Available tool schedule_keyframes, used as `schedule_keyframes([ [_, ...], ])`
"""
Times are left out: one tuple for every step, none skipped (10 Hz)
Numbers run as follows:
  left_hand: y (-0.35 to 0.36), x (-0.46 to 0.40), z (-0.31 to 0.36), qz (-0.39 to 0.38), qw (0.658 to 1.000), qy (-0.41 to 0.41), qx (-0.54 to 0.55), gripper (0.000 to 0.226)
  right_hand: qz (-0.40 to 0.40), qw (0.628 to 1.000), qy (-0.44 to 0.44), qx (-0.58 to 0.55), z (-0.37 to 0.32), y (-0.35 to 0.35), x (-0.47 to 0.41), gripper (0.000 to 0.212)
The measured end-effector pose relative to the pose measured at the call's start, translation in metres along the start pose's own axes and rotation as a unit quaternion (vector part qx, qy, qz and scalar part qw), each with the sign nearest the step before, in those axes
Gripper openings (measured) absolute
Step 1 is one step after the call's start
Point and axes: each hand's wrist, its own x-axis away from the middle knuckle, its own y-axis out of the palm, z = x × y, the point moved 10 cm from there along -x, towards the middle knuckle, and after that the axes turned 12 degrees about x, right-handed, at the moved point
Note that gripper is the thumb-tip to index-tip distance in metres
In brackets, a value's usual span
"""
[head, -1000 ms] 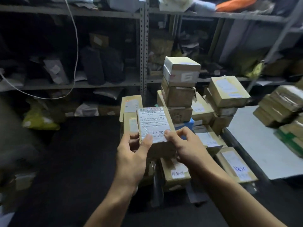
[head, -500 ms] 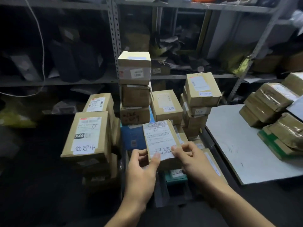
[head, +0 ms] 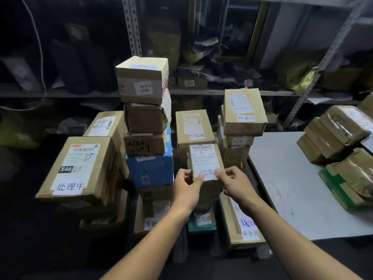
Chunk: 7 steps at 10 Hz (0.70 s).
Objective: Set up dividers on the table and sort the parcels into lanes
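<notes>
A small cardboard parcel (head: 204,158) with a white shipping label and a handwritten sticker is held up in front of me. My left hand (head: 186,189) grips its lower left edge, thumb on the label. My right hand (head: 235,183) pinches its lower right edge. Below and behind it stand stacks of labelled parcels: a tall stack (head: 144,110) topped by a taped box, a blue box (head: 150,170), a middle stack (head: 193,128) and a right stack (head: 243,112). I see no dividers.
A white table top (head: 286,178) lies to the right, with plastic-wrapped parcels (head: 341,134) piled along its far right side. A large box marked X46 (head: 77,170) stands at the left. Metal shelving (head: 131,37) full of bags fills the background.
The view has swung to the right and pulled back, so the X46 box and more of the white table now show. Both hands still hold the same small parcel.
</notes>
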Motion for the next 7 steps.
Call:
schedule_keyframes([
  [0.003,-0.011,-0.012,0.012,1.000,-0.002,-0.015,0.016,0.000,0.999,-0.009,0.038,0.003,0.002,-0.013,0.028],
  [0.003,-0.021,-0.024,0.017,0.999,-0.003,-0.027,0.015,-0.001,0.997,-0.011,0.073,0.006,0.005,-0.021,0.030],
  [0.003,-0.030,-0.031,0.016,0.999,-0.004,-0.041,0.021,-0.012,0.995,-0.011,0.100,0.007,0.010,-0.028,0.033],
  [0.006,-0.035,-0.031,0.015,0.999,0.011,-0.052,0.028,-0.015,0.993,-0.010,0.118,0.009,0.013,-0.034,0.038],
  [0.005,-0.034,-0.028,0.022,0.998,0.026,-0.061,0.033,-0.023,0.992,-0.014,0.125,0.009,0.014,-0.037,0.046],
  [0.001,-0.032,-0.027,0.029,0.998,0.035,-0.054,0.044,-0.050,0.989,-0.008,0.140,0.013,0.019,-0.036,0.060],
  [-0.010,-0.027,-0.017,0.046,0.996,0.059,-0.052,0.058,-0.011,0.981,-0.034,0.189,-0.002,0.004,-0.032,0.068],
])
